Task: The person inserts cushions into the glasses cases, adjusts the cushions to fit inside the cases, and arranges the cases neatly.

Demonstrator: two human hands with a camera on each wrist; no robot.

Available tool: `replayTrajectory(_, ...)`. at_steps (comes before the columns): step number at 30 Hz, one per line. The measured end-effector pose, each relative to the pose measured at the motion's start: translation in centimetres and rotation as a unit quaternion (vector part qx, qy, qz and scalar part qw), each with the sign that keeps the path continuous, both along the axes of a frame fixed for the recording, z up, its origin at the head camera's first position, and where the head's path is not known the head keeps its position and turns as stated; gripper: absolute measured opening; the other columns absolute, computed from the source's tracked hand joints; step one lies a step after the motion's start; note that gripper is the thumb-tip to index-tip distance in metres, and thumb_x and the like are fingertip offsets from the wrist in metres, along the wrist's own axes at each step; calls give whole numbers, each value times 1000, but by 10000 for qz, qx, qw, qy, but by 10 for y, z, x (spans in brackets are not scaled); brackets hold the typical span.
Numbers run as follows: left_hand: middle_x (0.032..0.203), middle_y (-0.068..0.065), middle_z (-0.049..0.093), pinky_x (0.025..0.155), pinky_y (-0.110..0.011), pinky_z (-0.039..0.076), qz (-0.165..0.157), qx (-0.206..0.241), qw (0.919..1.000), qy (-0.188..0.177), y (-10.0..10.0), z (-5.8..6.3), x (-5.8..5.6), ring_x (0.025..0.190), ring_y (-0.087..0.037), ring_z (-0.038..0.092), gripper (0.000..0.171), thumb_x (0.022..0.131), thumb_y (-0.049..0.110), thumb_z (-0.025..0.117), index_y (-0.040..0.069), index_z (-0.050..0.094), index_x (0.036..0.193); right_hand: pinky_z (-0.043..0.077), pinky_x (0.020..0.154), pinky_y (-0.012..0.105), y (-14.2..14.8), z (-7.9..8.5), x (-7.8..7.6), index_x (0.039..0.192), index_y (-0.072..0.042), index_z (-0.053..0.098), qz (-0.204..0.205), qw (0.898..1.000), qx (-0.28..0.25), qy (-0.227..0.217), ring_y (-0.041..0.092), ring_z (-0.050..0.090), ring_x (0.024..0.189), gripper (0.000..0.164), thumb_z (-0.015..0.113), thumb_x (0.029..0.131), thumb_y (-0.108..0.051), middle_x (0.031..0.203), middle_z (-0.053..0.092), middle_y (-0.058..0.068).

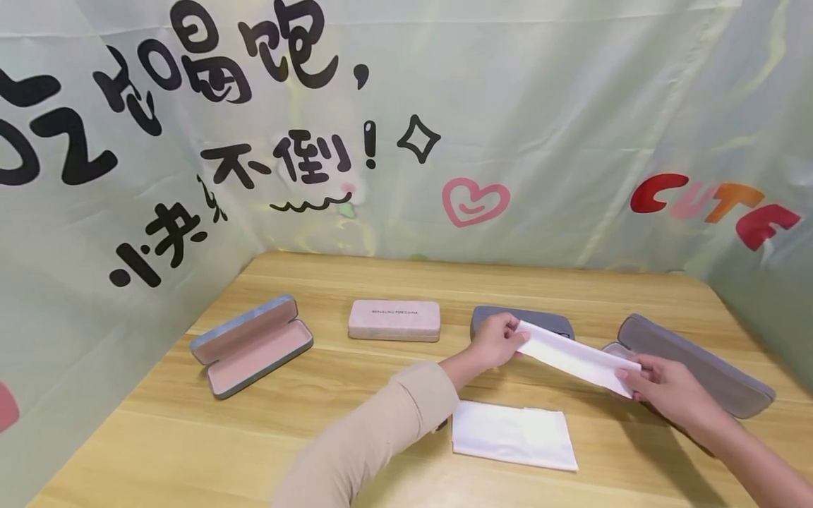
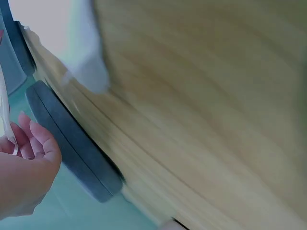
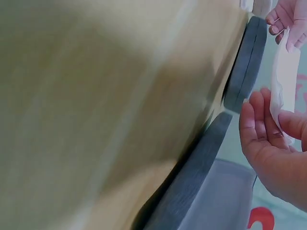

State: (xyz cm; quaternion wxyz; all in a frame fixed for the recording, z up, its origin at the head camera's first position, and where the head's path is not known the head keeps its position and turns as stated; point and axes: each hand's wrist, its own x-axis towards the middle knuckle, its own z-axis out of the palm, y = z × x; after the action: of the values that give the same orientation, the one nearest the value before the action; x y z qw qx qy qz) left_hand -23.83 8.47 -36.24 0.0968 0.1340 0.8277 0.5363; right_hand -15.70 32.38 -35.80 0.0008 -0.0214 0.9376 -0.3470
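Note:
A white cloth (image 1: 578,356), folded into a long strip, is stretched between both hands above the table. My left hand (image 1: 494,341) pinches its left end, in front of the closed dark grey glasses case (image 1: 527,317). At the other end my right hand (image 1: 667,386) grips the strip between thumb and fingers, beside the open grey glasses case (image 1: 699,363). That case's lower half is mostly hidden by the cloth and right hand. A second white cloth (image 1: 514,434) lies flat on the table, nearer than the held one. The right wrist view shows both hands on the strip (image 3: 285,72).
A closed pink glasses case (image 1: 394,319) stands at the back middle of the wooden table (image 1: 305,437). On the left is an open blue-grey case (image 1: 260,353) with a pink lining. Printed curtains (image 1: 540,106) enclose the table's back and sides.

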Motion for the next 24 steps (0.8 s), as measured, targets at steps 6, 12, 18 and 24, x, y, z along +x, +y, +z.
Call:
replayTrajectory(6, 74, -2, 58, 49, -17, 46, 150, 23, 9999, -57, 19, 1, 4, 65, -19, 68, 17, 89, 12, 61, 0, 62, 101, 47, 58, 19, 18, 1, 7, 110, 16, 52, -83, 9993, -222, -283, -5, 57, 66, 40, 49, 97, -21, 79, 65, -4)
replayTrajectory(12, 76, -9, 66, 51, -18, 49, 343, 234, 9990, -175, 40, 2, 7, 64, -21, 68, 13, 87, 8, 62, -2, 64, 95, 46, 62, 16, 34, 6, 12, 111, 18, 51, -236, 9973, -261, -650, -5, 61, 69, 44, 46, 98, -25, 84, 70, -3)
replayTrajectory(18, 73, -9, 66, 51, -18, 49, 645, 495, 9960, -365, 60, 6, 9, 66, -25, 68, 8, 86, 6, 64, -1, 65, 87, 49, 63, 15, 49, 1, 17, 109, 22, 49, -282, 9951, -622, -715, -3, 62, 69, 44, 44, 99, -20, 82, 65, -13)
replayTrajectory(24, 71, -11, 66, 47, -16, 46, 814, 707, 9939, -245, 78, 7, 10, 64, -27, 68, 6, 84, 3, 65, -3, 66, 85, 48, 61, 14, 63, -2, 21, 98, 7, 60, -221, 9932, -901, -701, -1, 63, 68, 28, 43, 99, -16, 75, 64, -20)
